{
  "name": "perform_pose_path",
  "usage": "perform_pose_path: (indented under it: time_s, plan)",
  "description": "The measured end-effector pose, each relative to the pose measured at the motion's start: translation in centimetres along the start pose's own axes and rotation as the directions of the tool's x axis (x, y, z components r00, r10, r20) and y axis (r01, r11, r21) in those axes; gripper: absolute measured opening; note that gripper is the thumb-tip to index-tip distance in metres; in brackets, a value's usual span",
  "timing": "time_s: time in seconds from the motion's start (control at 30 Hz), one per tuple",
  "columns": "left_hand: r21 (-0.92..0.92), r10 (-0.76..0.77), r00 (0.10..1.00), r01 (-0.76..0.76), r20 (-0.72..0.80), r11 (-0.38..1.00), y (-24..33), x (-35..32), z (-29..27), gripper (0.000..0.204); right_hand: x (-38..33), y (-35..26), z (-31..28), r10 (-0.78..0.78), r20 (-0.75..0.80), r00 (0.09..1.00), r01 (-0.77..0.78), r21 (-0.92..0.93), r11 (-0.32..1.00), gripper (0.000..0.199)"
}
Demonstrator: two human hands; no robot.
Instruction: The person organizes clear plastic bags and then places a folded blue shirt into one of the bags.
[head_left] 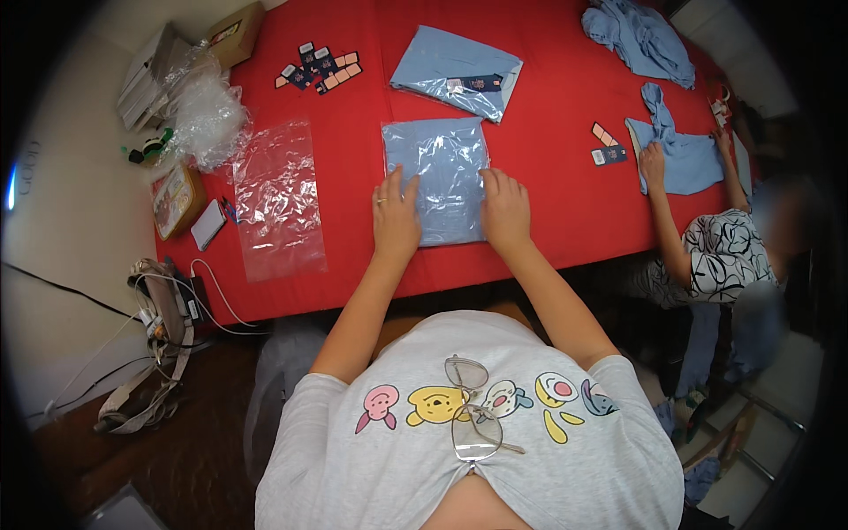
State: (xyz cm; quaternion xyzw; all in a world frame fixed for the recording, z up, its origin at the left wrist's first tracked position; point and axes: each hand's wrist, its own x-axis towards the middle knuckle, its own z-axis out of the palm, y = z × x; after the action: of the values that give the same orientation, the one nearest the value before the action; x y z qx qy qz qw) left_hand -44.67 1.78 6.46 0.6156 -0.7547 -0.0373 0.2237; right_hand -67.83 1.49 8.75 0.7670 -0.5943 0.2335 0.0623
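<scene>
In front of me on the red-covered table lies a folded light-blue garment in a clear plastic bag [450, 181]. My left hand [396, 216] rests on its left edge, the thumb apart from the fingers. At the opposite edge, my right hand [506, 210] lies with its fingers stretched along the plastic. Neither hand lifts the package, which is flat on the cloth. Just beyond it is another bagged blue garment [446, 62], set at a slant, with a dark tag [477, 84] showing on it. To the left, an unfilled clear bag [281, 203] is spread flat.
Dark-and-pink tags [320, 66] lie at the far left, near a heap of clear plastic [205, 115]. A notepad [208, 224] sits by the left edge. On the right, a co-worker's hands [652, 168] handle a blue garment [685, 163]; more blue clothing [638, 40] lies beyond.
</scene>
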Motion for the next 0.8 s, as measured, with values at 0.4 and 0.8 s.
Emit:
perform_pose_path:
  time_s: [0.4,0.8]
  plan:
    - [-0.012,0.194,0.977,-0.194,0.089,0.981,0.0,6.1,4.2,0.064,-1.6,-2.2,2.8,-0.249,0.262,0.932,0.140,0.374,0.917,0.096]
    - [-0.013,0.172,0.975,-0.171,0.138,0.985,-0.9,7.1,4.2,0.072,1.4,-3.8,-1.3,-0.289,0.522,0.803,0.181,0.249,0.952,0.112]
